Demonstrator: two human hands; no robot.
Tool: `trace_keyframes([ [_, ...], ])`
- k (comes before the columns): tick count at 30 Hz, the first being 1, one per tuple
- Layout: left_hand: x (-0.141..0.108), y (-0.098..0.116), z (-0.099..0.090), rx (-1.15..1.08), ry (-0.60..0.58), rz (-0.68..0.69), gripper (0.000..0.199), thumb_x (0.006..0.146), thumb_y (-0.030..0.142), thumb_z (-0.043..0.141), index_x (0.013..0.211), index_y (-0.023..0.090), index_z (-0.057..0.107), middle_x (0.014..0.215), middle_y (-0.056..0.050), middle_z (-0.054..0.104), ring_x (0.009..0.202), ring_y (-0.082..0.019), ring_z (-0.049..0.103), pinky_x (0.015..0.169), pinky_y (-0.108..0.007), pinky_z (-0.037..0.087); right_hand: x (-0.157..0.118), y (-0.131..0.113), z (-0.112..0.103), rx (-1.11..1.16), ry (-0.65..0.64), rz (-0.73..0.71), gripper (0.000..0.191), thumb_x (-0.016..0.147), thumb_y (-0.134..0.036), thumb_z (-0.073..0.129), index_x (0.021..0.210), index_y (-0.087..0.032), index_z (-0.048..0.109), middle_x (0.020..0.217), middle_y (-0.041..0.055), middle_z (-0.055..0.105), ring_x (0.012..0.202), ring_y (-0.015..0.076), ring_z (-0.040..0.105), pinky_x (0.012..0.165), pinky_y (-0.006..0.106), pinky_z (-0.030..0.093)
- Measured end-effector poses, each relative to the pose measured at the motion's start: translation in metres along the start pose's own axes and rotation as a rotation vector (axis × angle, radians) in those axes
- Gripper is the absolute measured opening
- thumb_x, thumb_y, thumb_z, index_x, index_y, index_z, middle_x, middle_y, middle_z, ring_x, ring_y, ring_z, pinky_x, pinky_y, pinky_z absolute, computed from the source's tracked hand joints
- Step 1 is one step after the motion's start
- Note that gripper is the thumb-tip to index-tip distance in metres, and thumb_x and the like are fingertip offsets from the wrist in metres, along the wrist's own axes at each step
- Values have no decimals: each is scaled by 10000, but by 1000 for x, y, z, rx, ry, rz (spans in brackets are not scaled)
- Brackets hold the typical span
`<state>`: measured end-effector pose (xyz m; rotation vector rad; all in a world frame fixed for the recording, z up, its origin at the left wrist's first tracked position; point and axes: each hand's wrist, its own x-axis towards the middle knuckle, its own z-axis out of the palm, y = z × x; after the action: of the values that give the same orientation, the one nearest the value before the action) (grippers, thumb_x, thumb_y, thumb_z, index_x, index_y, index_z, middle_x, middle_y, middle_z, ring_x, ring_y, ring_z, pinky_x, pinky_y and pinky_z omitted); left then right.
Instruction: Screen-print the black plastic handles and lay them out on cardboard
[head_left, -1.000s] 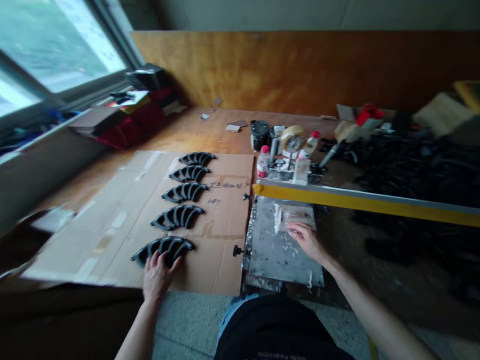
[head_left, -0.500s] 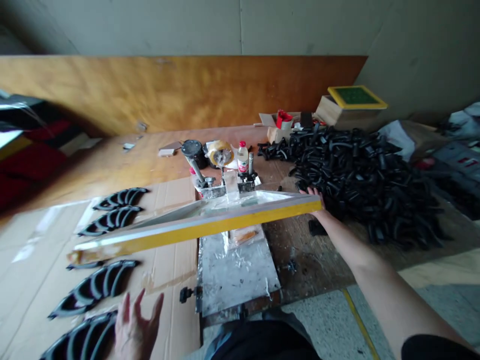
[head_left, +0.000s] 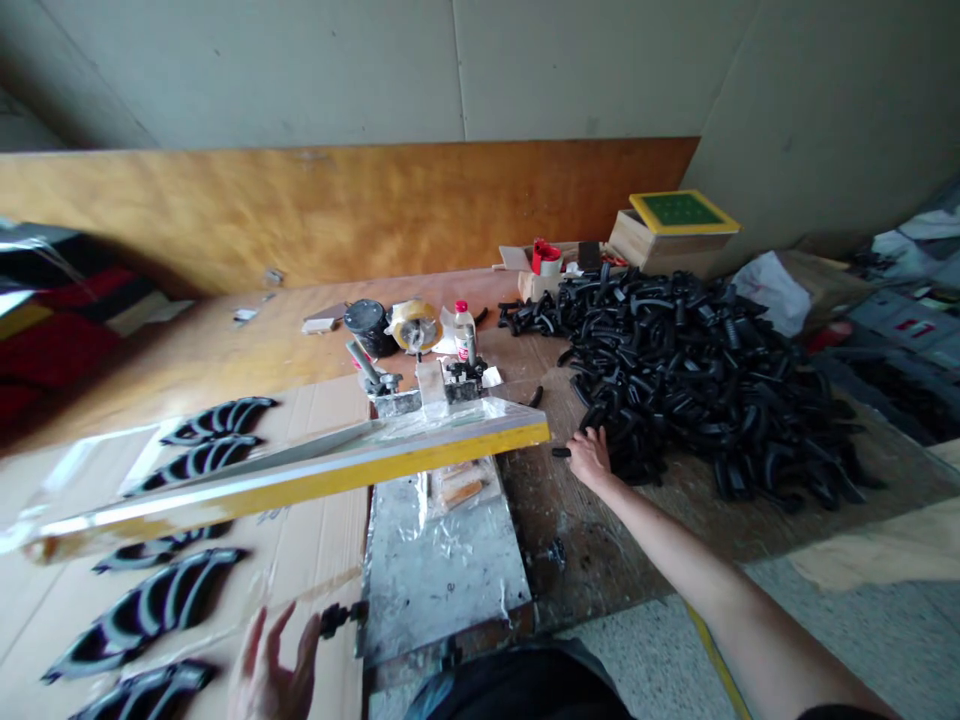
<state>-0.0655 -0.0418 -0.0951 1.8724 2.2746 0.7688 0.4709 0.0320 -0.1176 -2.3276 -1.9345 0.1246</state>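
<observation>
Head camera shows the left hand [head_left: 274, 675] spread open over near-left cardboard [head_left: 319, 535], well apart from the right hand [head_left: 590, 458], which touches a black piece [head_left: 561, 453] beside the black heap [head_left: 675, 370]; whether it grips, I cannot tell. Between them, the yellow-edged frame [head_left: 337, 480] slants above the metal plate [head_left: 442, 570].

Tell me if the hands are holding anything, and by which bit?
The left hand, fingers spread, holds nothing. The right hand is at the pile of black pieces; whether it grips one, and where, can't be told.
</observation>
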Motion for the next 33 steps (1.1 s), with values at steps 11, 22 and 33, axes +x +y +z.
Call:
trace_keyframes([
  [11, 30, 44, 3, -180, 45, -35, 400, 885, 490, 490, 1158, 222, 608, 1424, -111, 491, 796, -185, 631, 720, -365, 520, 18, -109, -43, 1291, -170, -171, 331, 691, -392, 726, 930, -172, 659, 889, 34, 697, 798, 186, 647, 759, 327, 509],
  [22, 47, 49, 4, -375, 46, 39, 337, 905, 455, 504, 1110, 220, 631, 1372, -104, 540, 1206, -244, 543, 961, -405, 480, 18, -187, 3, 865, 14, -420, 237, 589, -168, 794, 805, -204, 702, 1062, 62, 642, 1107, 246, 560, 1024, 437, 401],
  [33, 110, 114, -46, -837, 55, 38, 396, 908, 493, 495, 1076, 162, 635, 980, -78, 694, 882, -166, 657, 818, -325, 541, 1, -206, -19, 524, -46, -790, 533, 853, -276, 630, 1374, -255, 518, 1473, 81, 459, 1414, 246, 327, 1166, 498, 227],
])
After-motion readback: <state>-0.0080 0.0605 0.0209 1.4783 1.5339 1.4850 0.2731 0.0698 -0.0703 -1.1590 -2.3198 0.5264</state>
